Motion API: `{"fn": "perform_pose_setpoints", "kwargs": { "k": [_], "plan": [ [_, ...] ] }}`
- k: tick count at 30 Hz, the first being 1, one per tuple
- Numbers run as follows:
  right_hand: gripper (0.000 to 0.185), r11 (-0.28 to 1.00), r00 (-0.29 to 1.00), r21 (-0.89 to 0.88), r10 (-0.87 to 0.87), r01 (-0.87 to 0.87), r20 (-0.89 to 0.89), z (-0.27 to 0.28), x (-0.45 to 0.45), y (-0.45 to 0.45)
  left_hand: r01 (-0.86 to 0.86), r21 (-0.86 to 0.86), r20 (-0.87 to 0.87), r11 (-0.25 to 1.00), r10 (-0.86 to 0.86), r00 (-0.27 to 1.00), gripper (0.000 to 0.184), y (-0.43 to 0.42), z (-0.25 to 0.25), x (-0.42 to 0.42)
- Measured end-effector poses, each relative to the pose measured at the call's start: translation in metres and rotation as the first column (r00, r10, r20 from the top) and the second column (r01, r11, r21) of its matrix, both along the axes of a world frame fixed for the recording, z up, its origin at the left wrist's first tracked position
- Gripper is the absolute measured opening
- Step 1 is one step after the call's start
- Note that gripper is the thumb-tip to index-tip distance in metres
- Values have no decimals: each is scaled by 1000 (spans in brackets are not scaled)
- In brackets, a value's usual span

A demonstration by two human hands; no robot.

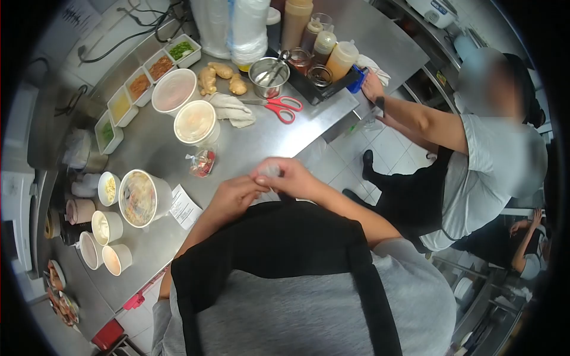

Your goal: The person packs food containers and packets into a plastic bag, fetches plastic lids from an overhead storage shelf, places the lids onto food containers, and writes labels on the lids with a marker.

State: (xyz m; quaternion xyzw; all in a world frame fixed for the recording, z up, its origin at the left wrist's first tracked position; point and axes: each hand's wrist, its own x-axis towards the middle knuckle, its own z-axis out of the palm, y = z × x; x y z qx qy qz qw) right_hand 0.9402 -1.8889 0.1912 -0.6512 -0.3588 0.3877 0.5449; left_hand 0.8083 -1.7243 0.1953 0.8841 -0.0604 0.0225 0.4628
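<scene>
Close to my body, at the front edge of the steel counter, my left hand point(237, 194) and my right hand point(291, 178) meet with fingers pinched together. Between them is a small piece of clear plastic point(270, 171), perhaps a little bag; its contents cannot be made out. Just beyond lies a small knotted clear bag point(203, 161) with red pieces inside. Nearby stand a lidded white tub point(196, 123) and a printed paper slip point(185, 207). To the left is a large open paper bowl point(139, 199) of mixed food.
Several small paper cups point(107, 227) stand left, and topping trays point(139, 86) line the back. Ginger point(222, 71), a metal pot point(269, 77), red-handled scissors point(280, 108) and sauce bottles point(342, 59) sit farther off. A co-worker point(469, 148) stands at right, one hand on a blue object point(357, 79).
</scene>
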Motion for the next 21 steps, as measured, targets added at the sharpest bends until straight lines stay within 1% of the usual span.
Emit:
{"fn": "perform_pose_setpoints", "kwargs": {
  "k": [1, 3, 4, 5, 6, 7, 8, 9, 11, 13, 14, 15, 16, 17, 18, 19, 21],
  "plan": [
    [18, 999, 992, 32, 33, -29, -123, -4, -6, -9, 48, 1, -3, 999, -48, 999, 20, -4, -2, 3],
    [17, 991, 921, 51, -96, 124, -378, -25, -8, -38, 141, -1, -11, 990, -141, 990, 20, -9, -5, 9],
    [16, 980, 856, 45, -148, 196, -496, -38, -5, -54, 161, -44, -68, 986, -164, 984, 25, -9, -5, 10],
    [14, 940, 852, -22, -317, 339, -417, -49, -2, -68, 130, -29, -74, 991, -132, 988, 27, -10, -2, 12],
    [12, 878, 822, -75, -470, 473, -321, -63, 4, -81, 94, -13, -78, 996, -95, 992, 29, -10, 3, 14],
    [13, 822, 801, -86, -568, 563, -188, -88, 16, -94, 50, 3, -82, 999, -50, 995, 31, -10, 5, 15],
    [14, 765, 763, -81, -644, 639, -52, -121, 28, -105, 53, -4, -86, 999, -53, 995, 32, -10, 6, 15],
    [17, 731, 741, -123, -665, 671, 89, -152, 39, -108, 42, -8, -87, 999, -43, 995, 33, -9, 6, 15],
    [23, 689, 691, -160, -624, 707, 365, -212, 63, -97, -14, -20, -75, 1000, 12, 997, 34, -4, 5, 8],
    [28, 745, 624, -120, -446, 656, 641, -262, 93, -79, -106, -37, -47, 994, 104, 993, 32, -2, 1, -4],
    [30, 781, 553, -90, -350, 617, 756, -280, 107, -66, -169, -41, -47, 985, 167, 985, 32, -2, 2, -11],
    [34, 801, 505, -5, -373, 599, 778, -289, 116, -54, -227, -42, -46, 973, 225, 973, 31, -1, 6, -18],
    [36, 756, 701, -402, -103, 516, 705, -272, 124, -43, -276, -42, -45, 960, 274, 961, 31, 0, 10, -25],
    [37, 682, 679, -365, -264, 633, 685, -298, 133, -36, -342, -32, -30, 939, 341, 940, 30, -1, 13, -33],
    [38, 737, 457, -101, -299, 668, 838, -327, 142, -36, -400, -21, -15, 916, 400, 917, 30, -1, 17, -40],
    [39, 752, 424, -49, -315, 657, 849, -321, 173, -45, -449, -11, -1, 894, 449, 894, 29, -2, 21, -47],
    [39, 806, 456, 3, -339, 593, 823, -269, 278, -79, -548, 2, -21, 837, 548, 836, 29, -5, 26, -60]
  ]
}}
